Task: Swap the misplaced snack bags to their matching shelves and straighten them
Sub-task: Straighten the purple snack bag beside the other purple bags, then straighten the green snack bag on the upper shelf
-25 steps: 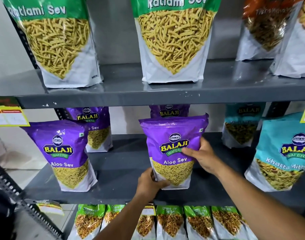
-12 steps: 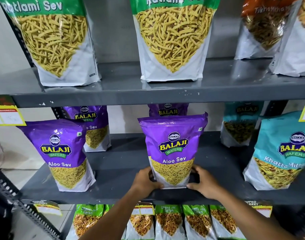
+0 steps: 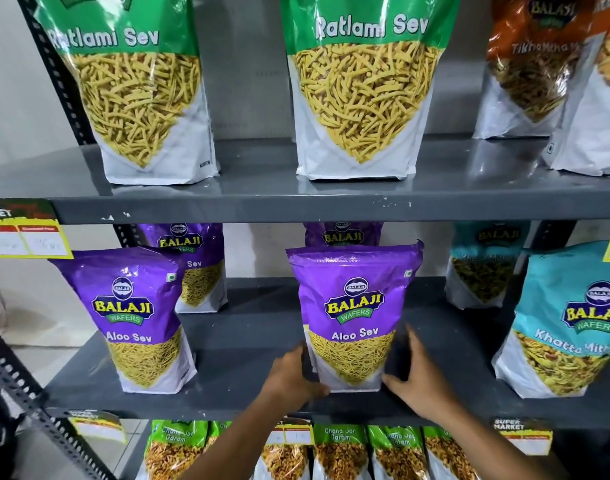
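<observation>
A purple Aloo Sev bag (image 3: 352,306) stands upright at the middle of the grey middle shelf (image 3: 244,341). My left hand (image 3: 291,377) presses against its lower left edge and my right hand (image 3: 412,370) against its lower right edge, so both hold its base. Another purple bag (image 3: 341,233) stands behind it. A matching Aloo Sev bag (image 3: 133,317) stands to the left, with one more (image 3: 199,265) behind that.
Two green Ratlami Sev bags (image 3: 362,88) and orange bags (image 3: 535,64) stand on the upper shelf (image 3: 262,188). Teal Khatta Mitha bags (image 3: 570,323) fill the middle shelf's right side. Green Chana Jor Garam bags (image 3: 341,452) line the bottom shelf. Price tags hang on the shelf edges.
My right hand slid from the bag's right side down to its lower right corner. The bag now stands straighter on the shelf. The camera view tilted up slightly.
</observation>
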{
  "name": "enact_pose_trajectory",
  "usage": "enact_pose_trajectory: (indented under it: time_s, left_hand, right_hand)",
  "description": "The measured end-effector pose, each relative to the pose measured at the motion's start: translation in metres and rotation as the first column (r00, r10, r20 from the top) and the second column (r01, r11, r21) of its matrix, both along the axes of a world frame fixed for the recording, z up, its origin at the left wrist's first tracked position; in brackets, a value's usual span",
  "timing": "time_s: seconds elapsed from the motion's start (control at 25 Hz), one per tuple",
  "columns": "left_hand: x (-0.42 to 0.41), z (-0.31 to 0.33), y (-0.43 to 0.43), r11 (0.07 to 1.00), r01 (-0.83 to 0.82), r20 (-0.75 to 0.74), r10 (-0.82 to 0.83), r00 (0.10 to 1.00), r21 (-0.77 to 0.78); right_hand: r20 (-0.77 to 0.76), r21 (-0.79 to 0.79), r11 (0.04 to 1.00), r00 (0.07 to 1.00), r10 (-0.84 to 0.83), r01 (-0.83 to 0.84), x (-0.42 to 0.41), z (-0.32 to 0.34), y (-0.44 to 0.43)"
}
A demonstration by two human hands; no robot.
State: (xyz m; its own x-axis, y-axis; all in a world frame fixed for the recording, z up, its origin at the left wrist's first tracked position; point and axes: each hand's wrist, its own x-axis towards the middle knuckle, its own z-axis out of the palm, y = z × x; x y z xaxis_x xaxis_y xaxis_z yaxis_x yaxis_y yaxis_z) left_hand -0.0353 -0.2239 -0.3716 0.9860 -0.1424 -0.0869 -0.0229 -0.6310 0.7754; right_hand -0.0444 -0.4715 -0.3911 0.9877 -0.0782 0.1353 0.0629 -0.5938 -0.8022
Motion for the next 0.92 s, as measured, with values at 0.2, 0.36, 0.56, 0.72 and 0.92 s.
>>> enact_pose_trajectory:
  time_s: [0.2, 0.36, 0.56, 0.72, 0.92]
  left_hand:
    - [-0.081, 0.108, 0.071, 1.0, -0.003, 0.426, -0.005, 0.905, 0.017]
    - [-0.105, 0.248, 0.149, 0.953, 0.075, 0.782, 0.194, 0.592, -0.293]
    - [-0.042, 0.355, 0.222, 0.893, 0.05, 0.733, 0.334, 0.592, -0.447]
    - [0.006, 0.354, 0.247, 0.881, 0.152, 0.472, 0.089, 0.877, -0.449]
    - [0.041, 0.334, 0.253, 0.892, 0.346, 0.485, -0.174, 0.857, -0.291]
  right_hand:
    - [0.682, 0.018, 0.998, 0.731, 0.029, -0.056, -0.047, 0.087, 0.035]
    - [0.862, -0.131, 0.952, 0.443, 0.248, -0.277, -0.056, 0.212, 0.096]
    - [0.674, 0.017, 0.856, 0.637, 0.372, -0.517, -0.015, 0.332, 0.185]
    - [0.271, -0.025, 0.913, 0.877, 0.397, -0.406, 0.03, 0.37, 0.206]
    - [0.139, 0.084, 0.885, 0.885, 0.444, -0.458, 0.041, 0.368, 0.218]
